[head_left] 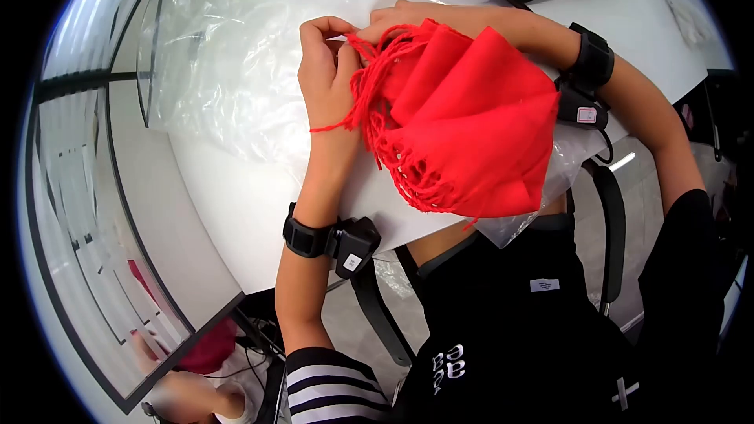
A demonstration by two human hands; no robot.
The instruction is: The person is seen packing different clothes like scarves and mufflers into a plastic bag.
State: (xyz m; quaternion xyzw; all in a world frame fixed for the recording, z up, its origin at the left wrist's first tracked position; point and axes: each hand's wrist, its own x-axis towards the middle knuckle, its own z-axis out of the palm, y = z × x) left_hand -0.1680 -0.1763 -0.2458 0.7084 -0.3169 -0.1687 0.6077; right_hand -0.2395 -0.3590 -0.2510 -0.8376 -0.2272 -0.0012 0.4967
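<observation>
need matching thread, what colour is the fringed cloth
The fringed cloth is bright red; head view.

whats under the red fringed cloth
Clear plastic pokes out past the lower edge of the red cloth, with white table beside it. The cloth partly covers the right hand. Anything else beneath is hidden.

Wrist strap: we're wearing black behind our left hand, labelled box attached
Left sleeve: we're showing black, white-striped, farther behind
Shirt: we're wearing black, white-lettered

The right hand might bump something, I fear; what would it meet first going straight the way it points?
Likely the left hand, just ahead; depth around the red fringe is unclear.
</observation>
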